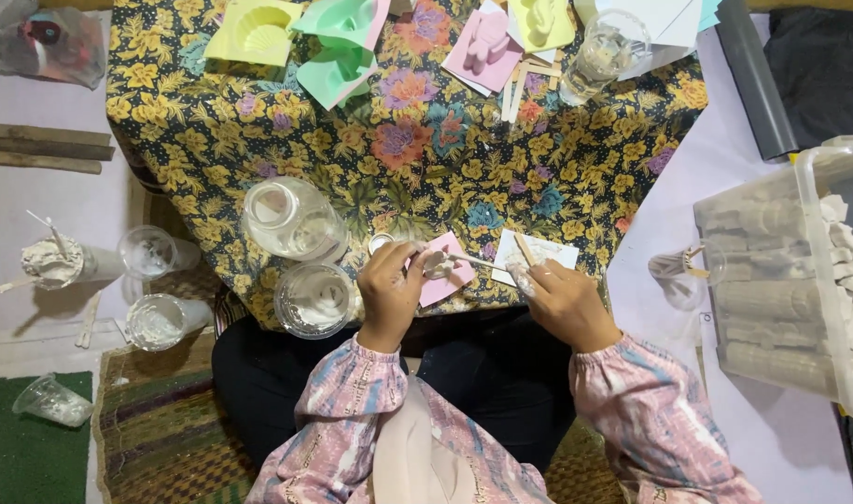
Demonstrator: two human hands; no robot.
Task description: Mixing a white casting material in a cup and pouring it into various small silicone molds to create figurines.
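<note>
Pink mould [448, 280], a small soft-looking slab, sits on the flowered tabletop [426, 159] just in front of the person, with the left hand [389, 291] curled over its 9 o'clock edge and pinching a small whitish piece [436, 266] against it. The right hand [562, 301], at 3 o'clock from the mould, is closed around a thin stick [478, 262] whose tip reaches toward that piece. The mould looks light and flexible, likely rubbery, so it would bend if lifted by a corner; holding it by two opposite edges seems safer. The whitish piece appears brittle, like set plaster. Two clear jars [300, 247] stand at 9 o'clock, touching each other.
</note>
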